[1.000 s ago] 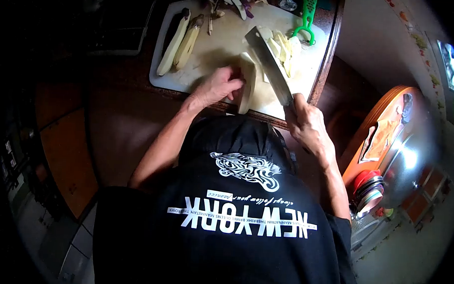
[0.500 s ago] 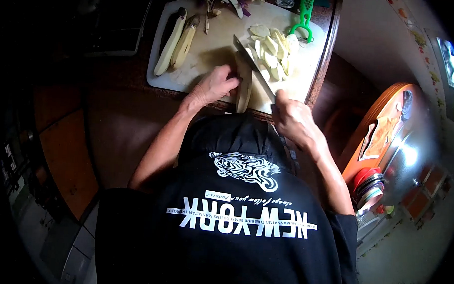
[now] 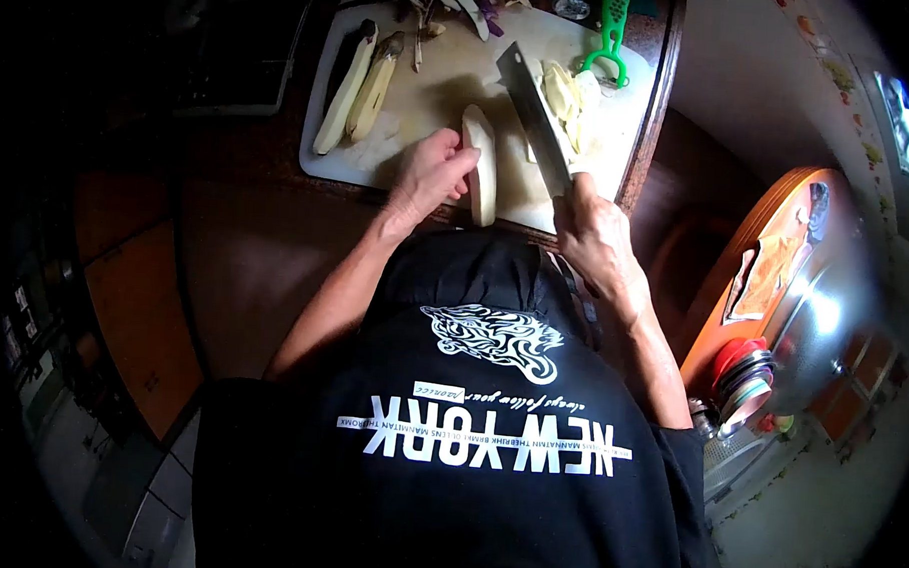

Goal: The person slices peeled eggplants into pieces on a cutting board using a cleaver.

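Observation:
A long pale peeled vegetable (image 3: 481,175) is held near the front edge of the white cutting board (image 3: 421,98) by my left hand (image 3: 436,173), whose fingers are closed on its left side. My right hand (image 3: 595,229) grips the handle of a knife (image 3: 536,117), its wide blade pointing up and left, just right of the vegetable and apart from it. Pale cut slices (image 3: 571,98) lie beyond the blade, which partly hides them. Two more peeled vegetables (image 3: 374,86) lie side by side at the board's left.
A green peeler (image 3: 612,39) rests at the board's upper right. Peelings (image 3: 462,6) are scattered along its far edge. To the right stand a round wooden table (image 3: 757,234) with a cloth (image 3: 765,278) and a stack of bowls (image 3: 743,379).
The knife went left against the vegetable, uncovering the slices, and is now back to the right. In my left hand the vegetable has turned to show a paler side.

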`<move>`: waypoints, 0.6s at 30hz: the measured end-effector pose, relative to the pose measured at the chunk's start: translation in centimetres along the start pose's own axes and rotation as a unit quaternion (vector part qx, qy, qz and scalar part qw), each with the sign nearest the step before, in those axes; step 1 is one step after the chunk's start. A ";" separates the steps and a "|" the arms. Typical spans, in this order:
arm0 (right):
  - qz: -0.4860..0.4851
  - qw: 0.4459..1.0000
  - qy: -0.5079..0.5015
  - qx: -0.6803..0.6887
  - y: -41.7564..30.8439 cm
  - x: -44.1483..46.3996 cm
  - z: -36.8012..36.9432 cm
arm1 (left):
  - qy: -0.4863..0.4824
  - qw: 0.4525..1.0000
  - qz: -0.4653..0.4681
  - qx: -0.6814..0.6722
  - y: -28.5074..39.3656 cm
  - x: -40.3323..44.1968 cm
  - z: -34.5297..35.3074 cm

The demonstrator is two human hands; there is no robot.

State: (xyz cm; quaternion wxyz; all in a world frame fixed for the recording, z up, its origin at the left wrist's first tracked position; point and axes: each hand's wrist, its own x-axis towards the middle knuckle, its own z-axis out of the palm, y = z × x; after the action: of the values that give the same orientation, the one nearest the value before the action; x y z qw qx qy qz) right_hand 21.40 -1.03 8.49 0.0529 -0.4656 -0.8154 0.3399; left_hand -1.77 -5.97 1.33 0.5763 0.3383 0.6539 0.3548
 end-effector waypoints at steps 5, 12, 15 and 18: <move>-0.012 0.999 -0.051 -0.001 -1.3 -1.6 -2.0 | -0.027 0.994 0.056 -0.095 -0.9 0.8 -0.1; -0.016 0.996 -0.080 -0.030 -2.0 -1.2 -2.2 | 0.005 0.996 0.089 0.012 -0.7 0.7 -0.3; -0.060 0.997 -0.034 -0.040 -2.0 -1.2 -0.7 | 0.025 0.994 0.106 0.003 -0.3 0.5 0.1; -0.071 0.994 -0.042 -0.068 -2.8 -1.3 0.5 | 0.057 0.987 0.146 0.020 -0.3 0.1 0.3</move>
State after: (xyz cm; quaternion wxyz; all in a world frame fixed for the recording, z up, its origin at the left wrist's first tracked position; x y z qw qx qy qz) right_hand 19.91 -3.25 10.14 0.0108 -0.3939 -0.8693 0.2986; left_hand -1.48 -6.00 1.00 0.4729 0.4212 0.6362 0.4407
